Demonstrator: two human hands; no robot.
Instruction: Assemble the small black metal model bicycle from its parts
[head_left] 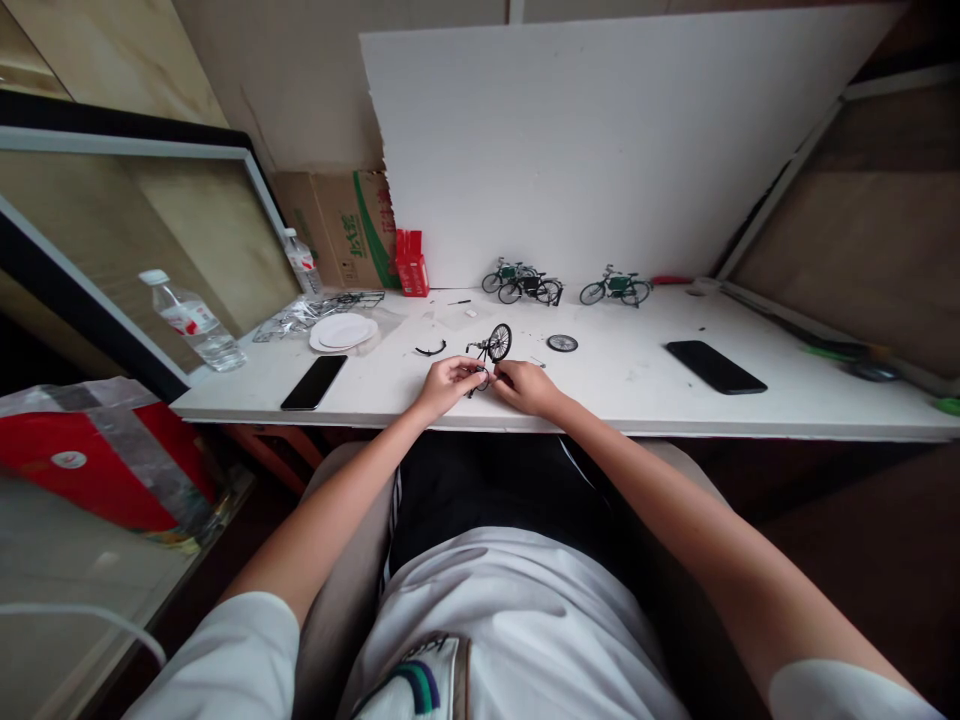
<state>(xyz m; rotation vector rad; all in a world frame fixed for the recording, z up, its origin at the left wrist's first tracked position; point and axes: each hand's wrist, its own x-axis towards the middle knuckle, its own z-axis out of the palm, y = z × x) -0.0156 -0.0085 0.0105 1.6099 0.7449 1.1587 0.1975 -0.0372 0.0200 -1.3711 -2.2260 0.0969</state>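
A black model bicycle (499, 342), partly assembled, is between my hands near the table's front edge, its one visible wheel pointing up and away from me. My left hand (448, 385) pinches its frame from the left. At its right side my right hand (525, 387) has its fingers curled in against the frame; what they grip is too small to make out. A loose spoked wheel (562, 343) lies flat to the right. Left of the bicycle rests a curved black part (430, 349).
Small model bicycles (616, 287) stand at the back of the white table (630, 390). Phones lie at left (315, 382) and right (716, 367). White plates (343, 332), water bottles (196, 325), a red box (412, 265) and a carton (337, 228) are on the left.
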